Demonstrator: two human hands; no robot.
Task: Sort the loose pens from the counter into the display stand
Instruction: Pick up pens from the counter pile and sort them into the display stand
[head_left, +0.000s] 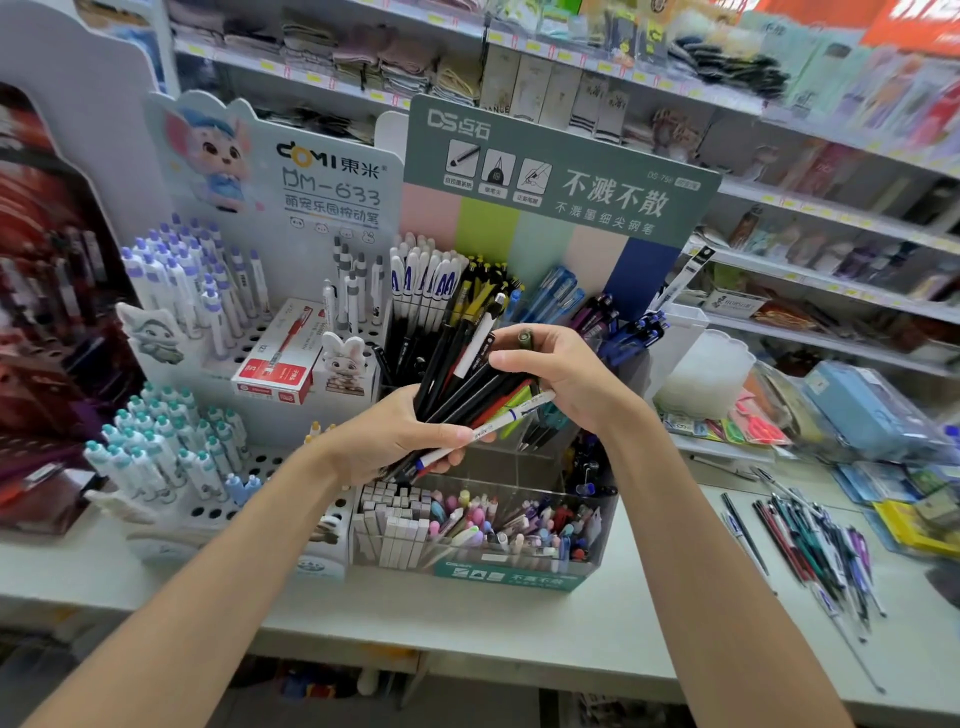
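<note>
My left hand (400, 436) grips a fanned bundle of pens (467, 374), mostly black with white, red and green ones among them. My right hand (561, 374) pinches pens at the top of that bundle; a dark olive pen end pokes above its fingers. Both hands hover over the tiered clear display stand (597, 525), whose compartments hold white, black, blue and pastel pens. A pile of loose pens (810, 540) lies on the white counter (519, 623) at the right.
A white stand with purple and teal capped pens (171, 364) is at the left, with a red pen box (280, 358) on it. Packaged stationery (872, 415) lies at the far right. Shop shelves (779, 218) rise behind.
</note>
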